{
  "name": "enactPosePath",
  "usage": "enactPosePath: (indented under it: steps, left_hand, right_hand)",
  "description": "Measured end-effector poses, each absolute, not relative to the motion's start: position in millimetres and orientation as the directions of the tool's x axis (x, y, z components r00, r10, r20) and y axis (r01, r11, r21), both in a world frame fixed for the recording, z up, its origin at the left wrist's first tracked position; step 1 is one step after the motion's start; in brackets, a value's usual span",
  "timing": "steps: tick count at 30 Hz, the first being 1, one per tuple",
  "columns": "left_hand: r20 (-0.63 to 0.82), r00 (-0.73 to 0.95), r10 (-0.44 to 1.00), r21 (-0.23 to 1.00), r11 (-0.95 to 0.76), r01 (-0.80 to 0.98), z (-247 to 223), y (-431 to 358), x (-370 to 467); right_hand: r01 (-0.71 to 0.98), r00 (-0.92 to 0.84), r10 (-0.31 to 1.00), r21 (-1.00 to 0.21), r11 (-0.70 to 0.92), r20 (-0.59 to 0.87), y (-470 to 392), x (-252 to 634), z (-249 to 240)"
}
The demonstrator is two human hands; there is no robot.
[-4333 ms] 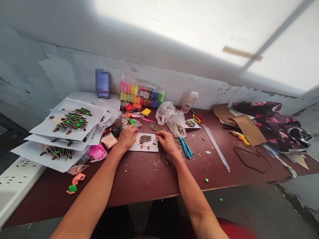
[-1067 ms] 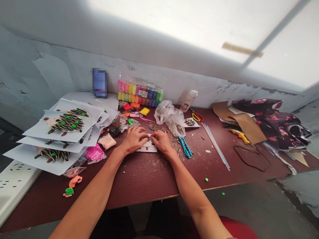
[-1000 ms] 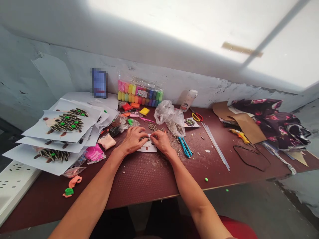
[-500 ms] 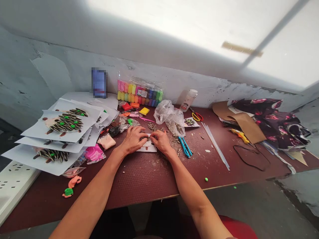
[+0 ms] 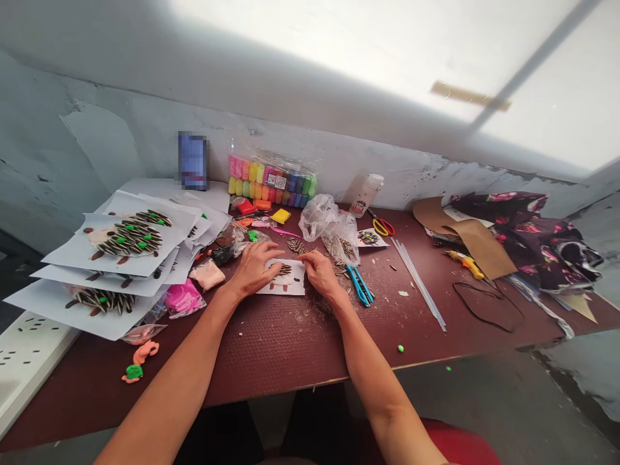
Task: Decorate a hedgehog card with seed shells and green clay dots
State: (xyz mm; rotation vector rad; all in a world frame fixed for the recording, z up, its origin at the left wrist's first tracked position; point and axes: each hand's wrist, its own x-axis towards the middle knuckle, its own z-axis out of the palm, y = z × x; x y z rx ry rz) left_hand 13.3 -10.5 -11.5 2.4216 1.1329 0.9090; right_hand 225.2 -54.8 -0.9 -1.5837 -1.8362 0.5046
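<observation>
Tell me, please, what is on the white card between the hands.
A pale shape with dark seeds and brown feet shows; whatever lies under the left hand is hidden.

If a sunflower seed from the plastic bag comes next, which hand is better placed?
Probably the right hand: it is nearer the clear plastic bag, whose sunflower seeds show through, while the left hand lies over the left side of the hedgehog picture.
</observation>
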Motion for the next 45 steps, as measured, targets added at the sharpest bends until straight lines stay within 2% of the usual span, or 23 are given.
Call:
enactPosePath:
  steps: [6, 12, 20, 36, 45]
  left_hand:
    - [0.440, 0.385, 0.811, 0.603, -0.584, 0.543, -16, -2, 9]
    - [0.455, 0.344, 0.821, 0.621, -0.570, 0.538, -20, 0, 8]
    - [0.435, 0.371, 0.821, 0.578, -0.570, 0.584, -22, 1, 5]
    - [0.407, 0.436, 0.803, 0.522, -0.596, 0.611, -27, 2, 5]
    - [0.365, 0.452, 0.814, 0.534, -0.580, 0.615, -28, 4, 4]
  right_hand:
    - [0.581, 0.084, 0.981, -0.809, 0.092, 0.173, -62, 225, 2]
    - [0.682, 0.023, 0.982, -0.721, 0.122, 0.188, -67, 220, 11]
    - [0.772, -0.037, 0.980, -0.617, 0.153, 0.196, -69, 217, 6]
    - [0.817, -0.008, 0.979, -0.563, 0.123, 0.203, -72, 207, 9]
    - [0.845, -0.016, 0.983, -0.523, 0.112, 0.184, -71, 205, 6]
